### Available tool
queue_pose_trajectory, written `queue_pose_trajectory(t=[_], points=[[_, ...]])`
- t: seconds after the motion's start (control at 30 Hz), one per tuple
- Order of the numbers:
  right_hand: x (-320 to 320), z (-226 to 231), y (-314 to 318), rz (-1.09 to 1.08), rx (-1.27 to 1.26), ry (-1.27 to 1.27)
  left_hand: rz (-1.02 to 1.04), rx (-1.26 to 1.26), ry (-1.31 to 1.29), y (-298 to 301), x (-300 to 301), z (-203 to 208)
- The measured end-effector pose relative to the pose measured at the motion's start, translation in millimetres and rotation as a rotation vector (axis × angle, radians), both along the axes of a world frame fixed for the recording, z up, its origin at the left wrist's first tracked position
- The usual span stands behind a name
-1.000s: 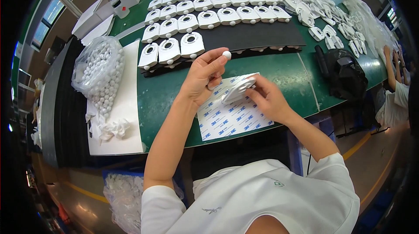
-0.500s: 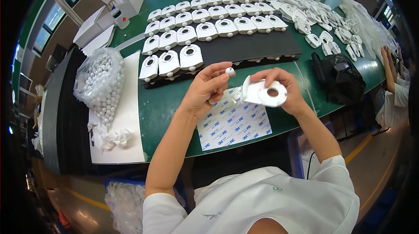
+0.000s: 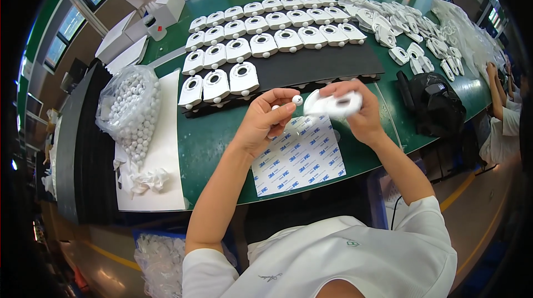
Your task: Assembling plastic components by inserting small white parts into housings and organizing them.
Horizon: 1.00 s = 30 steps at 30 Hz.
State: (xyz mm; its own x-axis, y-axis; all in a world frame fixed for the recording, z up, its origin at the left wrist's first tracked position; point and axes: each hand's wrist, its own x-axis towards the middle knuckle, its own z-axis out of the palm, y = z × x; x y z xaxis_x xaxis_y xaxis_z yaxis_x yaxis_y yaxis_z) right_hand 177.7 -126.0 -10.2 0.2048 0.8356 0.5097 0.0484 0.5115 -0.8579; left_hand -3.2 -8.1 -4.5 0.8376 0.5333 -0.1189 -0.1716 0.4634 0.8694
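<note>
My left hand [image 3: 260, 123] pinches a small white ball [image 3: 297, 99] with a dark cross mark between thumb and fingertips. Further white balls peek out from among its curled fingers. Just right of it, my right hand [image 3: 365, 113] grips a white plastic housing [image 3: 317, 104] with a rounded end and a round hole, blurred by motion. The ball and the housing are close together but look apart. Beneath both hands lies a white sheet with blue print [image 3: 300, 162] on the green table [image 3: 214, 153].
Rows of similar white housings [image 3: 237, 53], each with a ball, sit on black foam [image 3: 333, 63]. Loose housings [image 3: 388, 20] pile at far right near a black bag [image 3: 436, 103]. At left, a clear bag of white balls [image 3: 129, 106] rests on white board [image 3: 167, 142]. Another person's hand [image 3: 493, 73] shows far right.
The ball in my left hand has come down slightly and turned so its cross mark faces up. My right hand has tilted the housing and brought it nearer the ball.
</note>
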Motion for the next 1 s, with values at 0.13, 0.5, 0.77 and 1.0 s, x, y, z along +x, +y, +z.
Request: queue_pose_trajectory(t=[0.13, 0.5, 0.77, 1.0], points=[[1, -11, 5, 0.057, -0.253, 0.287, 0.013, 0.015, 0.034, -3, 1, 2], [-2, -10, 3, 0.109, -0.353, 0.358, 0.076, 0.217, 0.115, -6, 1, 1], [0, -7, 2, 0.152, -0.408, 0.27, 0.197, 0.568, 0.117, -12, 3, 1], [5, 25, 19, 0.114, -0.253, -0.008, 0.242, 0.541, 0.084, -7, 6, -4]])
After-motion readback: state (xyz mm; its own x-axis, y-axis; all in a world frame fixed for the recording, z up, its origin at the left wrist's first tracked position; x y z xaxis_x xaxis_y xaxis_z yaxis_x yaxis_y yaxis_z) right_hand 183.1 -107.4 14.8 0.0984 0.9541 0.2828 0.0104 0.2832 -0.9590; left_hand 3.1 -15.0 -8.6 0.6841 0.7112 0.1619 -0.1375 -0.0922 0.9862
